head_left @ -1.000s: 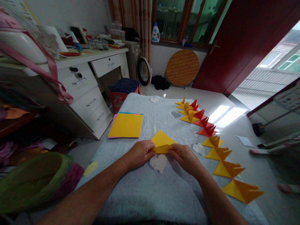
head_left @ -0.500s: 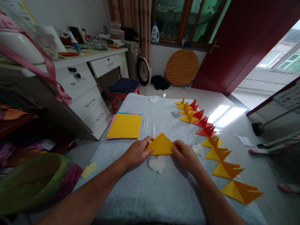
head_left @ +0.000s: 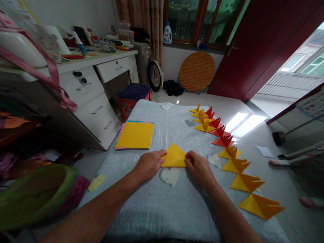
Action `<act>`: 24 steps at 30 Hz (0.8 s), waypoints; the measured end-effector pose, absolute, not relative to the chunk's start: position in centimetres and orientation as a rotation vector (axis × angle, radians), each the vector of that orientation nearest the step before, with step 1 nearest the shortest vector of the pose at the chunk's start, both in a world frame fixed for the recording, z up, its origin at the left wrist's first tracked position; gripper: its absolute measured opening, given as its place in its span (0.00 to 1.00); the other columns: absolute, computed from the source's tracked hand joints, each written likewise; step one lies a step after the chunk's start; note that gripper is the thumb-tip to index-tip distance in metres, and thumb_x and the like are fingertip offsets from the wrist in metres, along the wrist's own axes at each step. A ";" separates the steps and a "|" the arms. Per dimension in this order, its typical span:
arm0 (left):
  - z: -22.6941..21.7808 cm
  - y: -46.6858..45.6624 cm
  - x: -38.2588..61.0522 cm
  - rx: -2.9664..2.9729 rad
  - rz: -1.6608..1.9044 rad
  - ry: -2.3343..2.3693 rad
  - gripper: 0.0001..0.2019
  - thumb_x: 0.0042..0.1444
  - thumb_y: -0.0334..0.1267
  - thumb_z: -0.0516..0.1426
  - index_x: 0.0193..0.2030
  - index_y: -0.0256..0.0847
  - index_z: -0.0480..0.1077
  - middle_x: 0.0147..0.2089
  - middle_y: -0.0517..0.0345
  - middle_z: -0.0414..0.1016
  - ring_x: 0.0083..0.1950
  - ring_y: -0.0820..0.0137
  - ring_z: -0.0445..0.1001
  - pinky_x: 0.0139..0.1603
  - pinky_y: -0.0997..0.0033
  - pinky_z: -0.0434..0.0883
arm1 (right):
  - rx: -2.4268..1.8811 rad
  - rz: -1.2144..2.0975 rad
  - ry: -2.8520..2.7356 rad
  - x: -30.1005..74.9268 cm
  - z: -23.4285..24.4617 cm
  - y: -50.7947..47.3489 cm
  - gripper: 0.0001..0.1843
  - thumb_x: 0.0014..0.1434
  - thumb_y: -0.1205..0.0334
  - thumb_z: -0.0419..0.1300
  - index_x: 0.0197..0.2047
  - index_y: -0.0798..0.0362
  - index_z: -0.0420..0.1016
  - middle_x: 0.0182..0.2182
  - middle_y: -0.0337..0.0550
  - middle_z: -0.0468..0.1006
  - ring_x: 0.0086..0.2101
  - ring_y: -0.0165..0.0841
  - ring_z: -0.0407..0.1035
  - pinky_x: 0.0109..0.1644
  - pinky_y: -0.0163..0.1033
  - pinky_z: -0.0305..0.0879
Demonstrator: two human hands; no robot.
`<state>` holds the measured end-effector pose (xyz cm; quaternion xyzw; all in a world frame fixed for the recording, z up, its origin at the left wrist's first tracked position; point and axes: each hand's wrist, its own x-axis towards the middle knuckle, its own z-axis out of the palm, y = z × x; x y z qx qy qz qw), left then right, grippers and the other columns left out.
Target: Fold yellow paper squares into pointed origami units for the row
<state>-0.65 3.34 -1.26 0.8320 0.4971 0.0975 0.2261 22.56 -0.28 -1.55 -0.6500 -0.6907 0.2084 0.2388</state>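
Observation:
A yellow sheet of origami paper (head_left: 173, 156), folded into a triangle with its point facing away from me, is held just above the cloth-covered table. My left hand (head_left: 150, 164) pinches its left corner between thumb and fingers. At the right corner, my right hand (head_left: 199, 166) grips the paper the same way, fingers curled. Left of the hands lies a stack of square paper (head_left: 135, 135), yellow on top with pink and blue edges showing. Folded yellow paper pieces (head_left: 246, 182) and red ones (head_left: 222, 136) stand in a row along the right side.
A pale blue cloth with heart patterns (head_left: 162, 202) covers the table. A green-lined bin (head_left: 37, 195) stands at the lower left, near a white desk (head_left: 98, 108). Behind the table is a stool with a dark seat (head_left: 134, 91).
Both hands have shifted their grip on the folded paper's corners; the left fingers now cover more of its left corner. The stack and the row of folded pieces stay put.

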 end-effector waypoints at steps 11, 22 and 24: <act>-1.6 3.6 -0.4 2.338 0.284 1.417 0.16 0.67 0.36 0.51 0.59 0.43 0.71 0.56 0.52 0.78 0.55 0.61 0.77 0.56 0.63 0.72 | -1.764 0.472 -1.907 22.1 -1.9 0.1 0.07 0.60 0.64 0.53 0.38 0.53 0.71 0.31 0.44 0.78 0.33 0.36 0.71 0.38 0.37 0.59; -2.4 3.9 -0.4 2.396 0.301 1.447 0.14 0.67 0.37 0.52 0.56 0.47 0.73 0.50 0.54 0.79 0.49 0.63 0.78 0.49 0.67 0.72 | -1.799 0.438 -1.928 22.2 -2.4 0.5 0.07 0.62 0.65 0.53 0.38 0.52 0.72 0.35 0.45 0.78 0.37 0.37 0.71 0.42 0.38 0.59; -2.5 4.0 -0.4 2.394 0.302 1.448 0.14 0.68 0.37 0.52 0.56 0.47 0.73 0.49 0.54 0.79 0.48 0.63 0.78 0.49 0.67 0.72 | -1.802 0.426 -1.930 22.2 -2.4 0.5 0.07 0.62 0.66 0.53 0.38 0.52 0.72 0.35 0.45 0.78 0.37 0.37 0.71 0.42 0.38 0.60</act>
